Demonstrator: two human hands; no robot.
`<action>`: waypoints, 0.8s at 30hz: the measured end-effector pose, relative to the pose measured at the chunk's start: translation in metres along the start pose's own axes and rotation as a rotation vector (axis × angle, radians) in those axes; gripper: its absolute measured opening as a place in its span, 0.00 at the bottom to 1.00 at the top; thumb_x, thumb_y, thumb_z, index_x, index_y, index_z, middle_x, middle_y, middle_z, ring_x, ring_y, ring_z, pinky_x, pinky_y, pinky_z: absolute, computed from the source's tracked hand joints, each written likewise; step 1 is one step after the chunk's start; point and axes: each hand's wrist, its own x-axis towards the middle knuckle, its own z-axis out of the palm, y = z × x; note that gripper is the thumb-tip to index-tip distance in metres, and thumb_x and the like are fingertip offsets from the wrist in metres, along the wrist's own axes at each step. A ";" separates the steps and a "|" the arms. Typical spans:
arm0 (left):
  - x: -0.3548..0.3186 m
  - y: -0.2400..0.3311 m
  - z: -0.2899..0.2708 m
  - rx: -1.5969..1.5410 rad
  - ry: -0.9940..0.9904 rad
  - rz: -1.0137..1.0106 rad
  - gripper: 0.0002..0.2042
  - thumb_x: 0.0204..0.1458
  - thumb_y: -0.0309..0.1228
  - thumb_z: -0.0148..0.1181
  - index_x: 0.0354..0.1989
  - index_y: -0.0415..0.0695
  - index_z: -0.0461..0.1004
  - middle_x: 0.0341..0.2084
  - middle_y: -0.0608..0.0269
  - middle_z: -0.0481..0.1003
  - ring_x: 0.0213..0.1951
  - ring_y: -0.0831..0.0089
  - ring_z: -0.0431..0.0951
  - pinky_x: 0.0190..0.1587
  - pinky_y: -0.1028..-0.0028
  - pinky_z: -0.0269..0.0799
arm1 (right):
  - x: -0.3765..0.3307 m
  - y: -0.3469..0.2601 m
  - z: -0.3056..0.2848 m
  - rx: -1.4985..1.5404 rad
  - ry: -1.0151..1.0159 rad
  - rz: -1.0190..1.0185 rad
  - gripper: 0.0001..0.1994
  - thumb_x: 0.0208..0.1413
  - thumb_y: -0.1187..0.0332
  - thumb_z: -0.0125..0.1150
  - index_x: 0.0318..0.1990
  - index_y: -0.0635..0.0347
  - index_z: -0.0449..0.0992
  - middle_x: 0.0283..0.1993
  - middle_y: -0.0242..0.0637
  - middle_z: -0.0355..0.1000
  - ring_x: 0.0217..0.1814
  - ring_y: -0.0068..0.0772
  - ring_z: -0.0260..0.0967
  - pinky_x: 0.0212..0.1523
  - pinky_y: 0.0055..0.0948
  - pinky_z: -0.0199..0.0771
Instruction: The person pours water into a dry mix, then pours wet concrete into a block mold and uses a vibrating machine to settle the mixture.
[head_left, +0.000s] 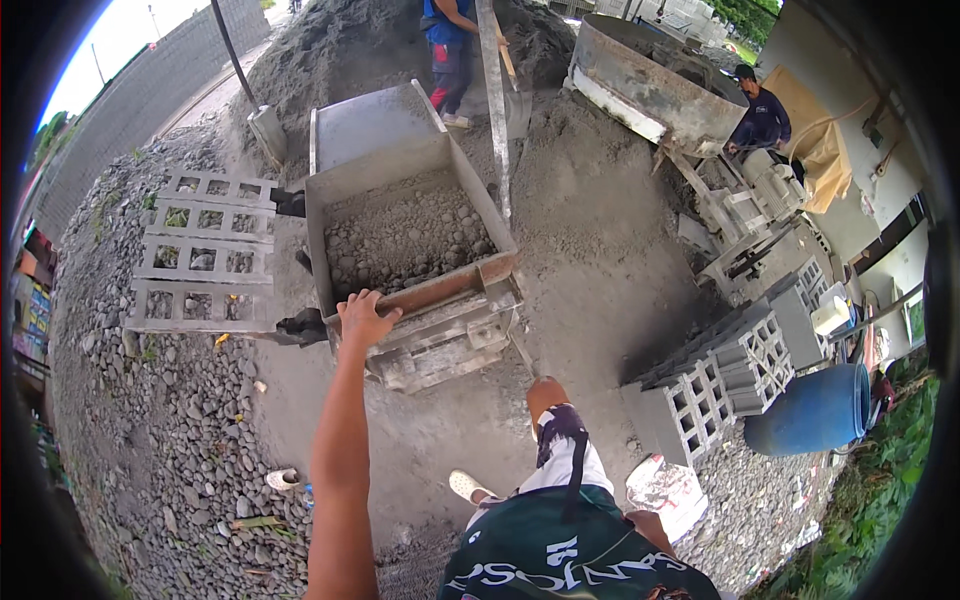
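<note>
Left hand (365,318), arm stretched forward, fingers curled over the near rusty rim of the steel hopper (400,215); the damp concrete mix (405,240) lies just beyond the fingertips. The hopper's long axis runs straight away from the hand toward the sand pile (350,40). Left of the hand lie hollow block rows (205,250). The right hand is out of view.

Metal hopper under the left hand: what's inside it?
The hopper holds lumpy grey mix, filling its lower part. The left hand grips its near rim. The floor beneath the mix is covered.
</note>
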 end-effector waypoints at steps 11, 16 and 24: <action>-0.001 0.005 0.002 0.001 -0.012 0.025 0.35 0.48 0.56 0.74 0.58 0.41 0.80 0.55 0.56 0.77 0.62 0.54 0.71 0.64 0.52 0.58 | 0.047 -0.187 -0.003 0.151 0.045 -0.586 0.14 0.68 0.60 0.63 0.45 0.65 0.82 0.34 0.44 0.83 0.29 0.32 0.82 0.29 0.30 0.82; -0.001 -0.003 0.005 0.002 0.015 0.049 0.35 0.48 0.56 0.73 0.59 0.42 0.79 0.56 0.55 0.77 0.63 0.54 0.70 0.64 0.51 0.57 | 0.052 -0.081 0.023 0.089 -0.009 -0.221 0.14 0.65 0.61 0.65 0.47 0.65 0.81 0.34 0.46 0.83 0.29 0.37 0.82 0.28 0.36 0.83; 0.004 -0.005 0.001 0.020 -0.030 0.064 0.32 0.51 0.53 0.72 0.59 0.45 0.78 0.56 0.59 0.76 0.63 0.55 0.69 0.64 0.52 0.58 | 0.023 0.092 0.018 -0.483 -0.214 -0.471 0.18 0.62 0.57 0.64 0.44 0.66 0.82 0.40 0.46 0.86 0.38 0.39 0.84 0.43 0.41 0.85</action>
